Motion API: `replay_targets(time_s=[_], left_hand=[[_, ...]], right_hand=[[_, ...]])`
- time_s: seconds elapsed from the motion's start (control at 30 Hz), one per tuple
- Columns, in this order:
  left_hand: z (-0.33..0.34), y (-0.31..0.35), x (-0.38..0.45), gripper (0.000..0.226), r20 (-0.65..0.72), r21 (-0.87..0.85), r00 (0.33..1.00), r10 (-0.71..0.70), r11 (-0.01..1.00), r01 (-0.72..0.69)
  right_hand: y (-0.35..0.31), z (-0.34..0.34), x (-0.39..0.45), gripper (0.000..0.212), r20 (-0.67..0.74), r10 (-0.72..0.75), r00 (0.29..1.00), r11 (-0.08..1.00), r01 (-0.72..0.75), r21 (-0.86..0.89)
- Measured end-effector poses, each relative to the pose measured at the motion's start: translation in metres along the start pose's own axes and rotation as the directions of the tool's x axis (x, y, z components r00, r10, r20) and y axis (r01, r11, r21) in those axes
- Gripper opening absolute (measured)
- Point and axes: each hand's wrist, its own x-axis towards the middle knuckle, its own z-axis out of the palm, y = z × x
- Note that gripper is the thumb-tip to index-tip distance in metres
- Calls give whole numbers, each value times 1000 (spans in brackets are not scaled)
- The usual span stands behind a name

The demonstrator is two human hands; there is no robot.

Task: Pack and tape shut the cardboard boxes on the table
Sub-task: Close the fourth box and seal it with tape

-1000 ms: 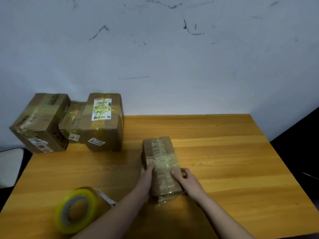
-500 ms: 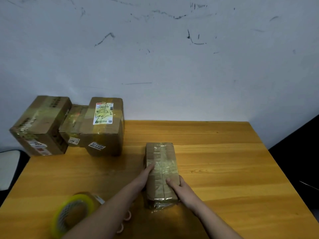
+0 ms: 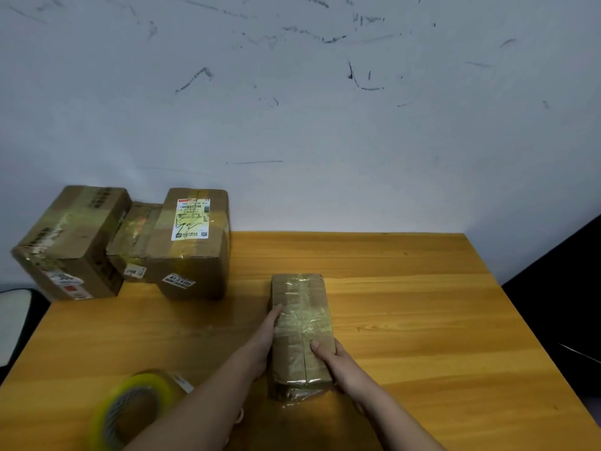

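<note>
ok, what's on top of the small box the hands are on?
Clear tape wrinkled across the top of the small box, plus the right hand thumb. The left hand lies against its left side. The contents are hidden; the flaps are closed.

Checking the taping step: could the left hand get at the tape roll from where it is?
Probably yes. The tape roll lies beside the left forearm with only bare table between, but the left hand rests against the small box.
</note>
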Motion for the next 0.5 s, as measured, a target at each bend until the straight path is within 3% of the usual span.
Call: replay_targets(time_s=[0.3,0.5], left_hand=[[7,15,-28,63,23,213,996,81,973,-84],[-17,16,-32,59,-75,267,989,127,958,-103]], right_hand=[[-9,10,-10,36,-48,6,999,995,-1,100],[-56,23,16,32,-85,-42,996,997,47,63]])
